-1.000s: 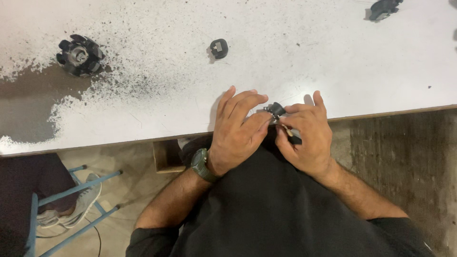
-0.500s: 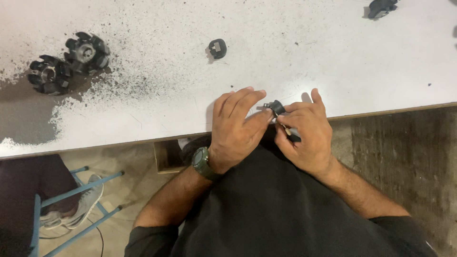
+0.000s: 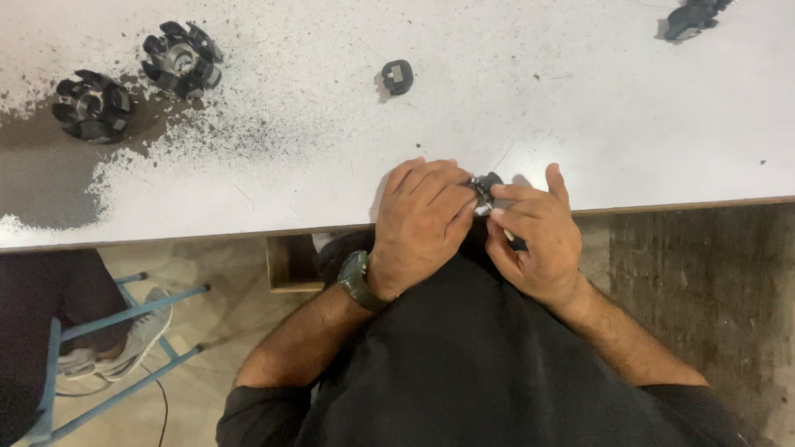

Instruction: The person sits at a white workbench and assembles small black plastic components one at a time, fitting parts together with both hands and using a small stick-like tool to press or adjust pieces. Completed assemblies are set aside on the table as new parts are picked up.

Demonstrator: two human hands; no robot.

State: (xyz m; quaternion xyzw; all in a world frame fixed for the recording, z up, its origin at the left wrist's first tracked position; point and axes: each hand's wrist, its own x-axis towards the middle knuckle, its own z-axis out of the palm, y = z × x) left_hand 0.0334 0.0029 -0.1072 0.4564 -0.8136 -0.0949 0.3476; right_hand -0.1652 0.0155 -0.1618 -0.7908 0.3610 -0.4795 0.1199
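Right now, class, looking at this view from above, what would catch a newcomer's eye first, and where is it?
First, the left hand and right hand, pressed together on a small dark part at the near edge of the white table. Next, two black slotted wheels side by side at the far left, beside a dark, speckled stain. A little black piece lies alone mid-table.
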